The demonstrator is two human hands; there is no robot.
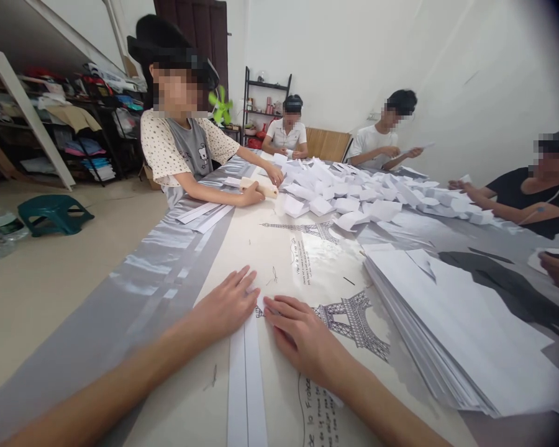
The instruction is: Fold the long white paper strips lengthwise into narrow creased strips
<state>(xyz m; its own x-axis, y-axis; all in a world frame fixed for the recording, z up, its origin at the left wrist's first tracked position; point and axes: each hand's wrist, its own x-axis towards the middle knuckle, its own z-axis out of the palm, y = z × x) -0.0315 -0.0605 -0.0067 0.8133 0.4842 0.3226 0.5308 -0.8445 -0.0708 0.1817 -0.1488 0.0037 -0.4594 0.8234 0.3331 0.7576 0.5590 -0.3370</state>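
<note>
A long white paper strip (246, 385) with a dark line down its length lies on the printed table cover (177, 397), running from the near edge up between my hands. My left hand (230, 304) rests at the far end of the strip, palm down, fingers stretched forward. Opposite it, my right hand (300, 329) lies with loosely bent fingers, fingertips close to the strip's right edge and partly over an Eiffel Tower print. Neither hand shows anything held. The strip's far end is partly hidden by my fingers.
On the right stands a thick stack of white paper (456, 329). Beyond it spreads a heap of folded white papers (354, 189). A person (181, 143) at left holds a pale block (261, 187), near more strips (205, 216). Several other people sit around. A green stool (54, 211) is on the floor.
</note>
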